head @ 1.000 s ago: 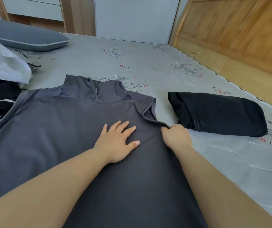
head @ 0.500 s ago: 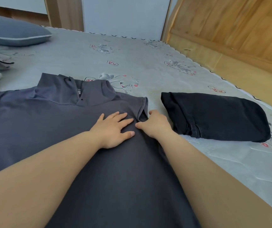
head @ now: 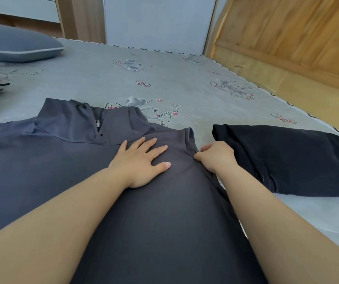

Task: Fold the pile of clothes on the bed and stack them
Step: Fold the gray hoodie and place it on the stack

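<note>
Shirt: dark grey, soft-knit collared shirt (head: 47,160) lies flat on the bed, collar pointing away from you, its right shoulder edge already turned in.
Left hand: your left hand (head: 139,161) rests palm-down just right of the collar, fingers straight and spread, pinning the cloth.
Right hand: your right hand (head: 217,157) sits at the folded right edge of the shirt, fingers curled, seemingly pinching the fabric there; the fingertips are tucked under, so you cannot be sure how much they hold.
Risk, slipping: if you lift the left palm too early, the thin knit will likely slide and the fold line skew.
Risk, bunching: a tug from the right hand could ruck the shoulder.
Risk, neighbour: folded black garment (head: 287,160) lies just right of the shirt; a wide sweep may knock it open.
Bedsheet: grey floral-print sheet (head: 174,78) beyond the collar looks smooth, so cloth may creep.
</note>
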